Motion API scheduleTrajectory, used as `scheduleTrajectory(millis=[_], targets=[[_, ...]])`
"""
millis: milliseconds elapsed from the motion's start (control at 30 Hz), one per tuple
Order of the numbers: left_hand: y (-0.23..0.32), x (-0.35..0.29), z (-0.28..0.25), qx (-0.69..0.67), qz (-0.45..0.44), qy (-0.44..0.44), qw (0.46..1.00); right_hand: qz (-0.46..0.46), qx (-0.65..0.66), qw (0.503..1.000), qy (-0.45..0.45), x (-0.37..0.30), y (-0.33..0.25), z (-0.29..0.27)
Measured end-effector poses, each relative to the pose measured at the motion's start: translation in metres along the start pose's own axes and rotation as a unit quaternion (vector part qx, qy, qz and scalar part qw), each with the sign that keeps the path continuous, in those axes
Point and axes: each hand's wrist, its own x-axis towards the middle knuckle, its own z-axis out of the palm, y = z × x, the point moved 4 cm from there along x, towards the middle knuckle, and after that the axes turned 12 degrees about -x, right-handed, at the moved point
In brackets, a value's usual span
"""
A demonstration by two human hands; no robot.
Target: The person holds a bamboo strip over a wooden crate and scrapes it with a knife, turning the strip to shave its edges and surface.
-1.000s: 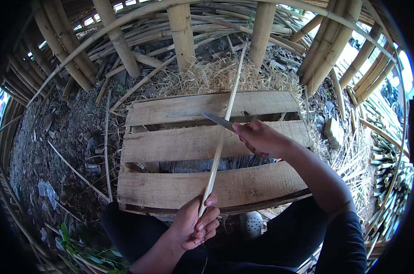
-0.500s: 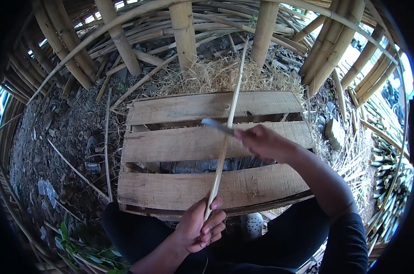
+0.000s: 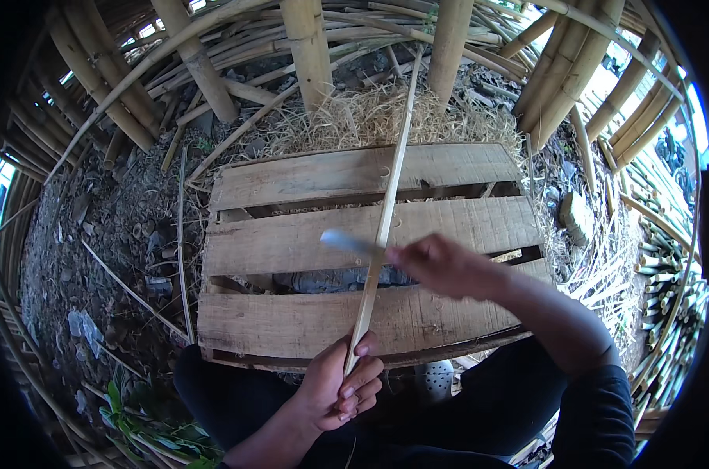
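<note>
My left hand point(image 3: 342, 384) is closed round the near end of a long, pale bamboo strip point(image 3: 391, 195). The strip slants up and away over a low table of wooden planks point(image 3: 292, 324), its far tip beyond the table's back edge. In my right hand point(image 3: 440, 266) is a knife point(image 3: 350, 241), gripped by its handle, which the fingers mostly hide. Its blade, smeared by motion, lies across the strip and points left. Thin curled shavings point(image 3: 384, 170) show on and beside the strip.
A heap of pale shavings point(image 3: 354, 121) lies behind the table, among upright bamboo poles point(image 3: 306, 59). Cut bamboo sticks point(image 3: 663, 297) are stacked at the right, near a stone block point(image 3: 576, 219). Loose strips point(image 3: 132, 289) and green leaves point(image 3: 147, 430) lie on the left ground.
My right hand and the knife have moved toward me along the strip and slightly left. My left hand keeps its grip almost in place. The view has shifted a little.
</note>
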Motion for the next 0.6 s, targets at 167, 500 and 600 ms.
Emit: scheduleTrajectory(millis=[167, 500, 600], targets=[[-0.005, -0.002, 0.006, -0.072, -0.024, -0.08, 0.994, 0.033, 0.021, 0.997, 0.07, 0.0, 0.014, 0.014], [-0.003, 0.002, -0.004, -0.083, -0.038, -0.059, 0.994, 0.058, 0.094, 0.994, -0.021, 0.002, 0.004, 0.008], [-0.002, -0.001, -0.002, -0.086, -0.03, -0.063, 0.994, 0.166, 0.105, 0.98, -0.002, 0.005, 0.008, -0.003]])
